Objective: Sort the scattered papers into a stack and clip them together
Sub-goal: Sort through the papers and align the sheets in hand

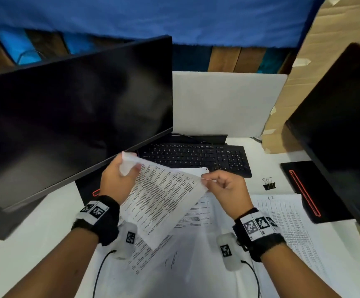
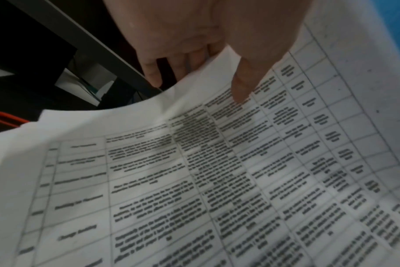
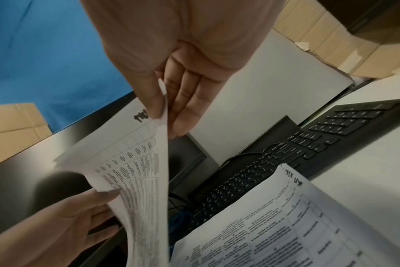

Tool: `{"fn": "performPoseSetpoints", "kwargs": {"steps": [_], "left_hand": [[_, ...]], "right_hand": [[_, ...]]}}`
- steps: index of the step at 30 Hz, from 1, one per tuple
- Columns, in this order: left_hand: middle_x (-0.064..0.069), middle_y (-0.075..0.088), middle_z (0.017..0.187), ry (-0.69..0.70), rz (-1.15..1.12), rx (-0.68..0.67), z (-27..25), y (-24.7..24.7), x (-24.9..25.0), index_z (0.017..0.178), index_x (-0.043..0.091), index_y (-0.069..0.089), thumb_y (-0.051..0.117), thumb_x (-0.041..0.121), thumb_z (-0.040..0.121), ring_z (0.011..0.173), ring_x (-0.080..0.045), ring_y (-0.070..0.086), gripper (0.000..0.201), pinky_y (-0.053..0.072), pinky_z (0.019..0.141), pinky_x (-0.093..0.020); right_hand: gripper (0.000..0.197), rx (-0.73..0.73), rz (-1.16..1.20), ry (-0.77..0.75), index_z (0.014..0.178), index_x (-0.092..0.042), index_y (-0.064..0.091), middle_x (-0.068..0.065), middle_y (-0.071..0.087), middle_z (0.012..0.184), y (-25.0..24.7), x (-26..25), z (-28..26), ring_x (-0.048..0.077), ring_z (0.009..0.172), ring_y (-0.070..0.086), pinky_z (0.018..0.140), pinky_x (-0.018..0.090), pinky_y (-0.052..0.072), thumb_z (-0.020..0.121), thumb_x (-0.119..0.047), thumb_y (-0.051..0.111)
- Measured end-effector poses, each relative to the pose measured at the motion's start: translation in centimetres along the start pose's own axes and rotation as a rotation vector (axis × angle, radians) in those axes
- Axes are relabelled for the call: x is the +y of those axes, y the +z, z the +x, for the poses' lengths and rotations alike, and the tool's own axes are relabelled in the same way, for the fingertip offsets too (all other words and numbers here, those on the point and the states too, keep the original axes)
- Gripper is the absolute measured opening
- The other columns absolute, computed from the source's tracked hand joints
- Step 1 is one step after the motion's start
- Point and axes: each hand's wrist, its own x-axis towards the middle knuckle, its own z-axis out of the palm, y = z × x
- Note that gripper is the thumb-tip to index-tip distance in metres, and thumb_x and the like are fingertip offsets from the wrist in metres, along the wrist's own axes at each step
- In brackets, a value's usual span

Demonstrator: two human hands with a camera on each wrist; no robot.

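Above the white desk (image 1: pixel 35 244) we hold one white printed table sheet (image 1: pixel 164 196) aloft | left hand (image 1: pixel 115 179) grips its far-left corner | right hand (image 1: pixel 226 188) pinches its right edge | other printed sheets (image 1: pixel 282 222) lie beneath | black binder clip (image 1: pixel 268 184) sits right, near the black keyboard (image 1: pixel 196 158)

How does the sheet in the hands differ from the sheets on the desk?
The held sheet is lifted and curved, pinched by the left hand and right hand; the desk sheets lie flat, untouched. The held sheet is tilted; the desk sheets overlap. Both carry printed tables.
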Motion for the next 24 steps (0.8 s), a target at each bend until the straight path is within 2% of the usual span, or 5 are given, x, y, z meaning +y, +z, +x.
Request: {"fn": "performPoseSetpoints", "kwargs": {"steps": [8,11,13,17,24], "left_hand": [[0.0,0.072,0.085,-0.031,-0.072,-0.001,-1.6,-2.3,-1.8,0.088,0.017,0.067,0.054,0.028,0.097,0.076,-0.012,0.067,0.02,0.049,0.062,-0.022],[0.001,0.072,0.081,-0.084,-0.094,0.013,-2.6,-3.0,-3.0,0.088,0.017,0.069,0.053,0.03,0.098,0.068,-0.008,0.066,0.022,0.047,0.059,-0.02],[0.005,0.071,0.072,-0.108,-0.106,0.022,-3.1,-3.4,-3.8,0.088,0.018,0.07,0.053,0.03,0.098,0.06,-0.004,0.064,0.023,0.046,0.053,-0.014],[0.017,0.059,0.047,-0.111,-0.098,0.034,-3.8,-3.8,-4.6,0.075,0.017,0.065,0.054,0.025,0.097,0.044,0.003,0.051,0.026,0.039,0.044,-0.007],[0.017,0.058,0.049,-0.055,-0.137,-0.04,-4.3,-4.0,-4.4,0.07,0.022,0.062,0.056,0.024,0.096,0.044,0.004,0.048,0.027,0.041,0.049,-0.011]], "right_hand": [[0.017,0.272,-0.227,0.233,0.086,-0.03,0.069,0.003,0.074,0.088,0.2,3.8,1.0,0.02,0.081,0.071,0.075,0.033,0.056,0.093,-0.024,0.056],[0.031,0.043,-0.578,0.597,0.116,-0.018,0.063,0.008,0.066,0.12,0.2,7.5,0.5,0.028,0.11,0.061,0.096,0.032,0.045,0.091,-0.035,0.057],[0.032,-0.053,-0.613,0.722,0.108,-0.015,0.063,0.006,0.066,0.113,0.8,8.8,-0.2,0.025,0.102,0.062,0.092,0.032,0.05,0.088,-0.039,0.062],[0.021,0.058,-0.591,0.661,0.067,-0.017,0.058,0.001,0.064,0.071,1.4,8.6,-0.2,0.02,0.068,0.061,0.067,0.024,0.052,0.085,-0.022,0.066],[0.025,0.091,-0.794,0.426,0.066,-0.02,0.058,0.001,0.062,0.066,0.7,7.1,0.4,0.023,0.066,0.06,0.061,0.026,0.048,0.091,-0.023,0.056]]}}
